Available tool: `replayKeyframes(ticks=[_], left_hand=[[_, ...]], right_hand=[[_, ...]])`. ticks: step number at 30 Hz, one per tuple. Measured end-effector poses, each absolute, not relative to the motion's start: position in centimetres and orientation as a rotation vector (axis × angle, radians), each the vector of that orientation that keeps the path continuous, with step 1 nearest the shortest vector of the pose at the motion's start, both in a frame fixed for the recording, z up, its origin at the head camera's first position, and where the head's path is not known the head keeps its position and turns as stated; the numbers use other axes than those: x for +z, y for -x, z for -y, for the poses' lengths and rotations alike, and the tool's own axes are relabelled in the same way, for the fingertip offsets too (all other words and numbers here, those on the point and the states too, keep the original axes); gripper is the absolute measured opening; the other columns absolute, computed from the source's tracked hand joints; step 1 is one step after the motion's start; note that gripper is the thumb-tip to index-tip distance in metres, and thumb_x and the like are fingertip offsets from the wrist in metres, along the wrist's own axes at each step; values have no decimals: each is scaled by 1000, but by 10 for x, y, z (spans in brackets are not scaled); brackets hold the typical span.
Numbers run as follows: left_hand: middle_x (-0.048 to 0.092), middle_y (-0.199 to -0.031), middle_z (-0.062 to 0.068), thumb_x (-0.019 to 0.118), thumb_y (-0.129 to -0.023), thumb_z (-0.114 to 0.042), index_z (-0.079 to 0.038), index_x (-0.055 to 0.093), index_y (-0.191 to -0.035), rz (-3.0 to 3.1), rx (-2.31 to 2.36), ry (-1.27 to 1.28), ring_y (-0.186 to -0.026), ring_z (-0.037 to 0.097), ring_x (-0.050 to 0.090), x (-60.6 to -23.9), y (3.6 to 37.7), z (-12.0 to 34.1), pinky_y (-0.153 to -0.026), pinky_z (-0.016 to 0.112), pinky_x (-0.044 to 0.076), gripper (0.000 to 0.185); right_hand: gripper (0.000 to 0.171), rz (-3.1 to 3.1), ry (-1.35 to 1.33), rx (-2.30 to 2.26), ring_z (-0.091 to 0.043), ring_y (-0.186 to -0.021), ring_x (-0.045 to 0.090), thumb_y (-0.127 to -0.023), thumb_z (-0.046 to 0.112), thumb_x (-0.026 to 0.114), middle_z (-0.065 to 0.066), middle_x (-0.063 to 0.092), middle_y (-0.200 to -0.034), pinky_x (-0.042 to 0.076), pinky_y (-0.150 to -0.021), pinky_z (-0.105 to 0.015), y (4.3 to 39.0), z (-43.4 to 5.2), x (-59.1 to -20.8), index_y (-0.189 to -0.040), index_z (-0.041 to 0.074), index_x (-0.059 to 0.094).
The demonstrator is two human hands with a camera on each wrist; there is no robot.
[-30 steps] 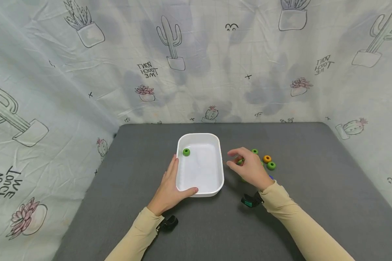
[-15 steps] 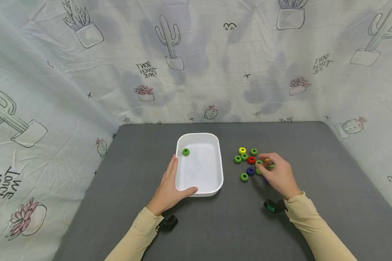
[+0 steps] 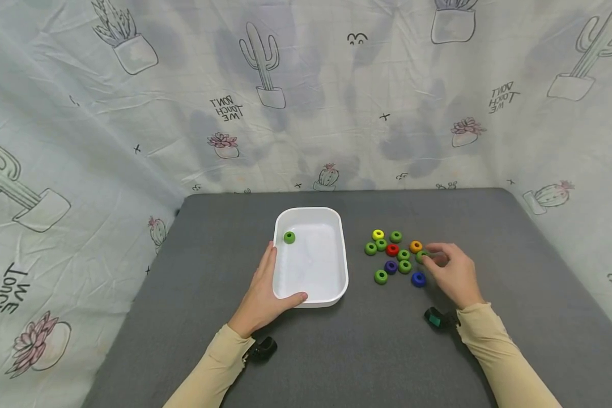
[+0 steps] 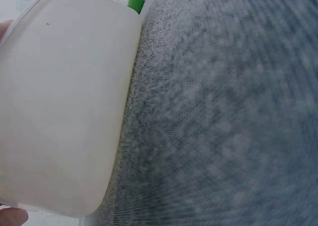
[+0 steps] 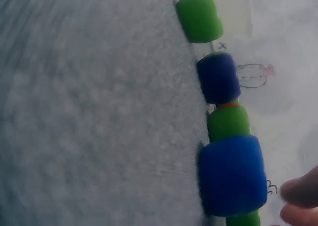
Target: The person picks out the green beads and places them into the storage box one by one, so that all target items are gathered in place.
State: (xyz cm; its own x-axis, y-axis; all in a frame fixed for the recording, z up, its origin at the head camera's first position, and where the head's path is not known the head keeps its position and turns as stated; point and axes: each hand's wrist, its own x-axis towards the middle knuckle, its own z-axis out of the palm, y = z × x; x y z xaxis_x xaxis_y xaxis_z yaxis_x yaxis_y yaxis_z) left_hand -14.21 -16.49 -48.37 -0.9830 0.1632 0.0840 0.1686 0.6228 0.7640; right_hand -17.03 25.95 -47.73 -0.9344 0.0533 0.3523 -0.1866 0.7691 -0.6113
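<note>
My left hand (image 3: 260, 294) rests against a white plastic tray (image 3: 343, 249), fingers straight along its left side, thumb on the near rim. The tray's outer wall (image 4: 69, 102) fills much of the left wrist view. A green bead (image 3: 289, 237) lies inside at the far left. My right hand (image 3: 455, 275) is at the right end of a bead group, thumb and forefinger apart around a green bead (image 3: 421, 257), partly hidden by the thumb. An orange bead (image 3: 415, 246) and a blue bead (image 3: 419, 279) lie nearby. Fingertips (image 5: 300, 191) show at the right wrist view's edge, apart from the blue bead.
Several more green beads, a red bead (image 3: 392, 249), a yellow bead (image 3: 378, 234) and a dark blue bead (image 3: 390, 267) lie right of the tray on the grey table (image 3: 336, 362). A cactus-print curtain (image 3: 306, 102) surrounds its back and sides.
My right hand has moved right, from beside the tray across the beads to the rightmost green one, uncovering the others. My left hand and the tray have stayed in place.
</note>
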Motion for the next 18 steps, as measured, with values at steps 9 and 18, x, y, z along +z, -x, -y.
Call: replayKeyframes(ticks=[9, 18], left_hand=[[4, -177, -1, 86, -76, -62, -15, 9, -169, 2811, -1331, 304, -162, 29, 12, -484, 142, 165, -122, 65, 25, 130], [1, -177, -4, 85, -76, -64, -16, 7, -169, 2829, -1313, 301, -162, 29, 11, -484, 143, 166, -122, 64, 25, 130]], right_hand=[[27, 2643, -90, 987, -10, -79, 62, -95, 21, 77, -15, 71, -107, 46, -64, -28, 175, -266, -491, -118, 6, 74], [26, 2635, -91, 988, -2, -77, 58, -93, 17, 79, -9, 72, -90, 45, -69, -28, 178, -267, -499, -117, 8, 74]])
